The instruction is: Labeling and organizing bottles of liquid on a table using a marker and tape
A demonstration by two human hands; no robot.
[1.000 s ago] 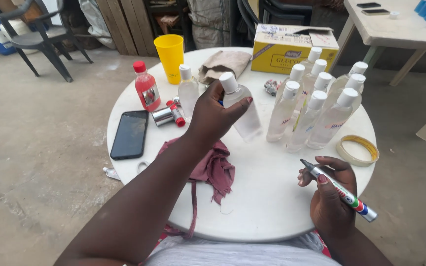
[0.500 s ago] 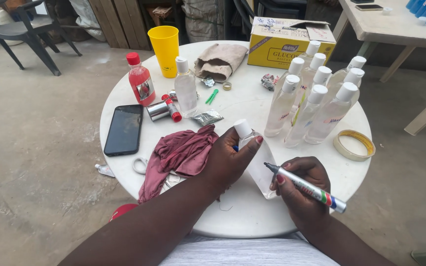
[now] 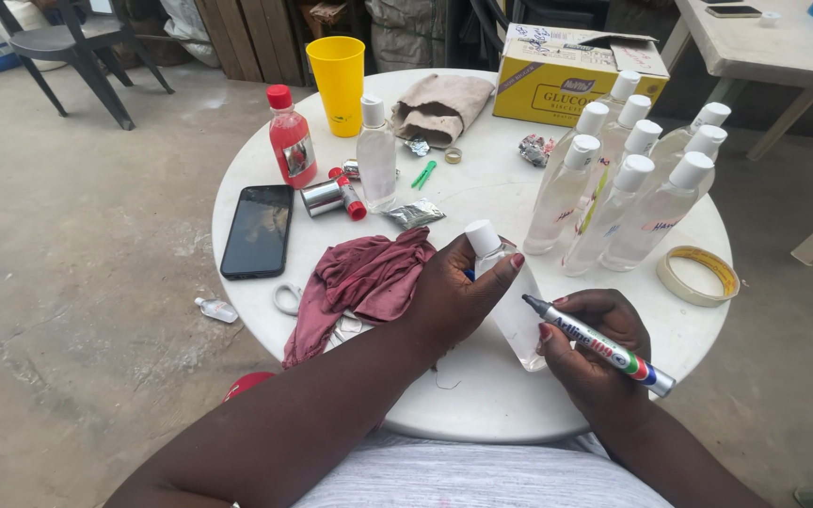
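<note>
My left hand (image 3: pixel 454 296) grips a clear plastic bottle (image 3: pixel 512 303) with a white cap, tilted over the round white table (image 3: pixel 482 404). My right hand (image 3: pixel 595 348) holds a grey marker pen (image 3: pixel 604 345); its dark tip touches or nearly touches the bottle's side. A maroon cloth (image 3: pixel 359 282) lies crumpled just left of my left hand. Several more clear white-capped bottles (image 3: pixel 628 188) stand grouped at the table's right.
On the table: a black phone (image 3: pixel 258 230), a red bottle (image 3: pixel 292 139), a yellow cup (image 3: pixel 341 71), a single clear bottle (image 3: pixel 375 155), a yellow carton (image 3: pixel 581 75), a tape roll (image 3: pixel 698 276), scissors (image 3: pixel 286 299). A small bottle (image 3: pixel 215 309) lies on the concrete floor.
My left hand lifted the bottle from mid-table and brought it down toward me. My right hand moved the marker up to the bottle's side.
</note>
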